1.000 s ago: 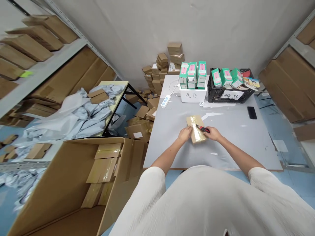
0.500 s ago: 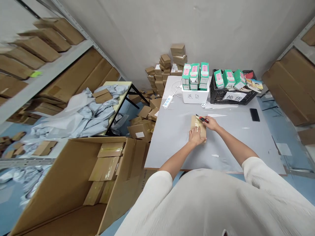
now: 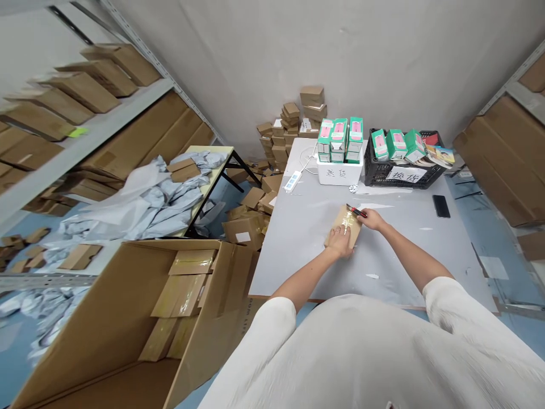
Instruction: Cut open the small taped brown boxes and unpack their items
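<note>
A small brown cardboard box (image 3: 342,217) with shiny tape along its top lies at a slant on the grey table (image 3: 293,244). My left hand (image 3: 340,242) grips the near part of this box, fingers lying over its top face. In my right hand (image 3: 372,219) is a red and black utility knife (image 3: 356,211), fingers closed around its handle. The knife's tip points left, at the far end of the box, over the taped face. Whether the blade is cutting into the tape is too small to tell.
Behind the box stand a white bin (image 3: 340,175) and a black crate (image 3: 378,173) with green-and-white boxes. A phone (image 3: 441,206) lies right, a power strip (image 3: 293,181) left. A large open carton (image 3: 238,284) holding taped boxes stands left of the table.
The small box has turned clockwise, its far end swinging right. My right hand and the knife have shifted right and slightly nearer; my left hand still holds the box.
</note>
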Demonstrator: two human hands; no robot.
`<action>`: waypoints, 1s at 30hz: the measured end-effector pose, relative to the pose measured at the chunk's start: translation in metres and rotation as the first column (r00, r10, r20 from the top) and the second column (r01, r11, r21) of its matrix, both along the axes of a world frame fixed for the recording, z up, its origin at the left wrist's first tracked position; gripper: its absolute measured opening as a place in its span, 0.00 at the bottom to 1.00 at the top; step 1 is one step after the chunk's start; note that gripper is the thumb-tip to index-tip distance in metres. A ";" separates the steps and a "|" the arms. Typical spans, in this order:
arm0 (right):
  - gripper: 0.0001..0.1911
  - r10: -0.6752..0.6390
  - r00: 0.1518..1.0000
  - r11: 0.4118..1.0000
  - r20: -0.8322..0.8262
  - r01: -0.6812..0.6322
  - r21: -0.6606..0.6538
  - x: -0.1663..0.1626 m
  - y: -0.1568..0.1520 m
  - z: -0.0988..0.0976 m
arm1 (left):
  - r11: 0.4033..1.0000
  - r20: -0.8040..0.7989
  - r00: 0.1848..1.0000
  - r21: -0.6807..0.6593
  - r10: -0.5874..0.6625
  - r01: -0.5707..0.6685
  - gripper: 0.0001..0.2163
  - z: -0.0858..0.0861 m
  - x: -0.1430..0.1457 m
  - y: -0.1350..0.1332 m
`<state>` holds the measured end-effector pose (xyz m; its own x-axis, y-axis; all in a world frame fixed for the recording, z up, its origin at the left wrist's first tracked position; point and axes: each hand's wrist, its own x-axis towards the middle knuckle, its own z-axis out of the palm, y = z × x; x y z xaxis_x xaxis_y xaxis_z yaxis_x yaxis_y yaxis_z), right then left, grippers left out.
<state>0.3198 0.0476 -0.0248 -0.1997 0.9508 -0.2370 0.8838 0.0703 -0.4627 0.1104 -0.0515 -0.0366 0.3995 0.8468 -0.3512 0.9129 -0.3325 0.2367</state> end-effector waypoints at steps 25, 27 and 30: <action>0.18 -0.126 0.893 0.989 -0.433 0.082 -0.120 0.017 -0.079 -0.008 | 0.985 0.080 0.991 0.141 -0.106 0.094 0.30 0.006 -0.055 0.037; 0.16 -0.175 0.895 0.981 -0.410 0.122 -0.153 0.028 -0.076 -0.008 | 0.985 0.100 0.987 0.133 -0.125 0.111 0.31 0.009 -0.044 0.038; 0.15 -0.260 0.869 0.951 -0.420 0.157 -0.265 0.040 -0.073 -0.007 | 0.986 0.093 0.986 0.107 -0.138 0.128 0.30 0.009 -0.030 0.040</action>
